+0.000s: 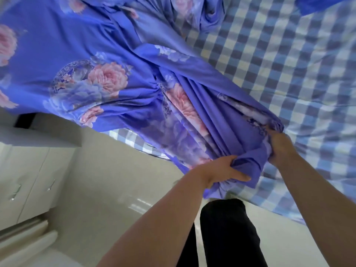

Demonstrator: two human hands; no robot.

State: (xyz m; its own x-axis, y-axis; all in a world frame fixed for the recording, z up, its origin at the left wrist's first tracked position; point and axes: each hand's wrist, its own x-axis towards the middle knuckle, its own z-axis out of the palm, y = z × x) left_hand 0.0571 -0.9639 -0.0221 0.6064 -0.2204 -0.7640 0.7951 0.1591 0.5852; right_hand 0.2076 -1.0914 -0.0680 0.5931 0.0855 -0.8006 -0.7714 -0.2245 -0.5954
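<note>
**First onlooker:** What fills the room from where you stand?

**Second onlooker:** A bed under a blue-and-white checked sheet [279, 64], running from the right edge to the far end. Across its left half lies a violet-blue floral cover [77, 54], spread flat at the far side and drawn into long pleats toward the person at the bed's near corner.

**First onlooker:** Any maker's mark or wording on the cloth?

**Second onlooker:** What shows on it is pattern: pink and pale-blue peonies and a round, lace-like medallion. The folds are too blurred to make out anything finer.

**First onlooker:** And around the bed?

**Second onlooker:** A glossy pale tiled floor [107, 180], a white cabinet [28, 170] to the left with small metal handles [51, 185], and the person's black trousers [227, 237] beneath the bed's edge.

**First onlooker:** The hands?

**Second onlooker:** Both grasp the cover's gathered end, close together. The left hand [223, 171] is wrapped round a bunched fold at the overhanging edge, with a flap hanging below it. The right hand [282, 149], just beside and slightly farther onto the bed, is clenched in the pleats, its fingers buried in the cloth.
</note>
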